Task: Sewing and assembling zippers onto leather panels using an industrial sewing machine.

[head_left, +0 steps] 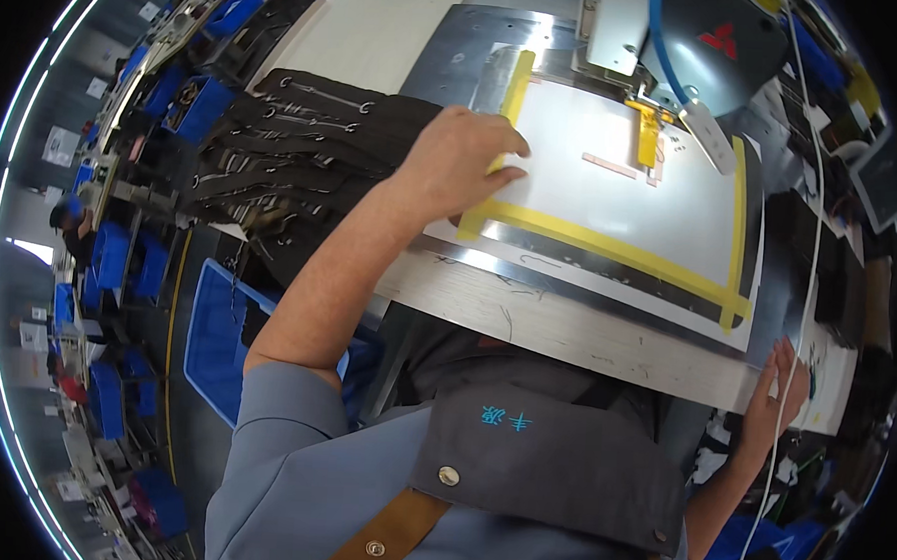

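Note:
My left hand [466, 161] hovers at or rests on the left edge of a white sheet [572, 205], thumb and forefinger apart with nothing visible between them. Yellow tape [610, 249] frames the sheet in a dark, rounded plate. Beside that hand lies a pile of dark cloth pieces [343, 165] with straps and small metal rings. At the table's front edge on the right is my right hand [776, 394], its thumb and fingers apart, holding nothing I can see. A small pinkish strip [609, 165] lies on the sheet, left of a yellow machine part [647, 134].
A grey machine head [714, 51] with a blue hose [659, 39] stands over the sheet's far side. A white cord [817, 236] hangs down on the right. A blue bin [211, 340] stands below the table at left. The pale table edge [527, 318] runs before me.

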`<act>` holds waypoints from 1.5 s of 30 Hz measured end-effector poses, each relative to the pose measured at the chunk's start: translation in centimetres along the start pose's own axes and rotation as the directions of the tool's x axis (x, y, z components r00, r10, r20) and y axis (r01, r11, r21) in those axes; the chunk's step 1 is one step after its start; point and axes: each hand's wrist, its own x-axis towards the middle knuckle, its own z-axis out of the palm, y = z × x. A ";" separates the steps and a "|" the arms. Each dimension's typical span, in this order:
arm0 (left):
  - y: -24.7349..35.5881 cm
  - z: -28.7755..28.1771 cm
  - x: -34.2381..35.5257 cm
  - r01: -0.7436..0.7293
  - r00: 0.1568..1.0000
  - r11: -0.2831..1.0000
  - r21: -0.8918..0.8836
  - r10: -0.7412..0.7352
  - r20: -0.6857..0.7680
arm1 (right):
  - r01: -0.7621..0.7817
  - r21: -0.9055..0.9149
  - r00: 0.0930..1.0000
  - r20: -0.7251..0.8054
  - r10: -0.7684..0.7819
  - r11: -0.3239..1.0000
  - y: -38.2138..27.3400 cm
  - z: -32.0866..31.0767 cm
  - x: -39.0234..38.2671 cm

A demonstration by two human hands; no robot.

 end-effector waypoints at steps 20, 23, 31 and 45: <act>-18.4 -3.5 -2.2 0.480 0.826 0.877 -0.007 -0.450 0.339 | 0.442 0.581 0.783 0.121 -0.610 0.683 -14.3 6.2 11.4; -17.8 -4.2 -1.4 0.433 0.900 0.847 -0.308 -0.427 0.090 | 0.463 0.590 0.762 0.115 -0.637 0.661 -14.1 6.0 12.1; -2.4 2.6 5.9 0.165 0.986 0.701 -0.694 -0.099 0.135 | -0.162 0.859 0.829 0.385 -0.406 0.486 -16.0 8.5 14.9; 2.4 8.1 8.2 0.241 0.951 0.889 -0.390 -0.136 0.278 | -0.111 0.763 0.898 0.352 -0.266 0.637 -13.0 11.6 16.2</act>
